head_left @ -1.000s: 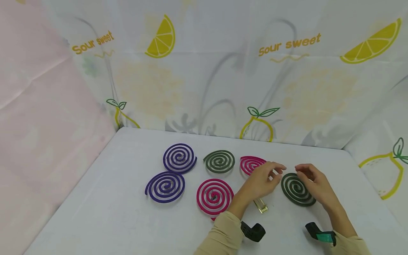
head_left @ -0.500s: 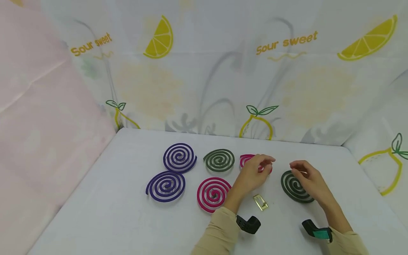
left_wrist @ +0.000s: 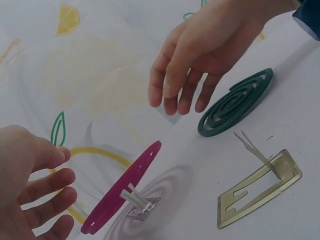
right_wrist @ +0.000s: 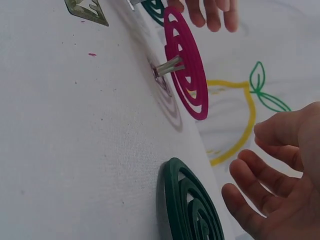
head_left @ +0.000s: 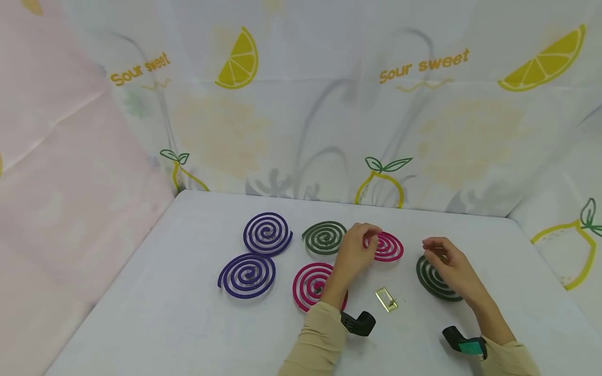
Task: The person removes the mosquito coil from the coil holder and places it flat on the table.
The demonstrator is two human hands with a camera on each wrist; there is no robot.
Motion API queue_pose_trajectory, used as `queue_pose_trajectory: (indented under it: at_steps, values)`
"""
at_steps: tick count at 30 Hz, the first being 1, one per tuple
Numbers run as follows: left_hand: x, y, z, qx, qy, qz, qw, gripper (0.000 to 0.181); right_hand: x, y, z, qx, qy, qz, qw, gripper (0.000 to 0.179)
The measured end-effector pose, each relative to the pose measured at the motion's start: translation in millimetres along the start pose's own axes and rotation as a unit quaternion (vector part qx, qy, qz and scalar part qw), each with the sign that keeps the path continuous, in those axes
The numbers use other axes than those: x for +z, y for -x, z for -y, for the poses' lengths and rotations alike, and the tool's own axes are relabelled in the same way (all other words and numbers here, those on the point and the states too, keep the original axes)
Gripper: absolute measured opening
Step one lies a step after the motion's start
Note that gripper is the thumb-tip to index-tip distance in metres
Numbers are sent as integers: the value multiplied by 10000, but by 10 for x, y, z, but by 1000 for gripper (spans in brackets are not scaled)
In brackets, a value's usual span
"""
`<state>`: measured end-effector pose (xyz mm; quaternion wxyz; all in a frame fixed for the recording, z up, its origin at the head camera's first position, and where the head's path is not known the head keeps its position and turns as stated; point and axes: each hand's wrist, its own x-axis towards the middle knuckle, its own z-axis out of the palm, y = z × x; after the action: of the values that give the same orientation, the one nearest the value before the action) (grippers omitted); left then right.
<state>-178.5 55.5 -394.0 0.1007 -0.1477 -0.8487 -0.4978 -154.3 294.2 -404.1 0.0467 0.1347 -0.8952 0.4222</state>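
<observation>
My left hand [head_left: 355, 253] hovers at the left side of a pink mosquito coil [head_left: 391, 247], fingers relaxed and holding nothing. In the left wrist view this pink coil [left_wrist: 122, 192] sits raised on a small metal stand [left_wrist: 142, 206], beside the fingers of the left hand [left_wrist: 35, 187]. My right hand [head_left: 453, 266] is loosely bent above a dark green coil [head_left: 430, 279], partly hiding it. The right wrist view shows the right hand [right_wrist: 280, 175] apart from the dark green coil [right_wrist: 187, 205], with nothing in its fingers. A loose gold metal stand [head_left: 386, 300] with a raised prong lies between the hands.
Two purple coils [head_left: 268, 233] stand at the left, one in front of the other. A green coil [head_left: 324, 237] is at the back middle. Another pink coil [head_left: 308, 287] lies partly under the left forearm. A printed cloth [head_left: 301, 130] rises behind the white table [head_left: 164, 313].
My left hand has moved left across the back pink coil, uncovering its right side and the gold stand. My right hand has shifted slightly left over the dark green coil.
</observation>
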Motion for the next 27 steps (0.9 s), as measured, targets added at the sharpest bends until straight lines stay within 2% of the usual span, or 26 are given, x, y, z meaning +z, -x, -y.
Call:
queue_pose_trajectory:
  at_steps: [3,8,15,27]
  values:
    - [-25,4,29,-130,2,8,9999,19,25,0,7,12,-17,45,10000,32]
    - [-48,3,59,-155,45,30,9999,20,52,-10,27,19,-7,64,10000,33]
    - [-65,14,55,-295,-479,241,9981,26,98,-66,62,-67,-51,89,9999,36]
    - [-96,23,-3,-558,-750,458,9946,28,108,-123,130,113,7,377,9992,43]
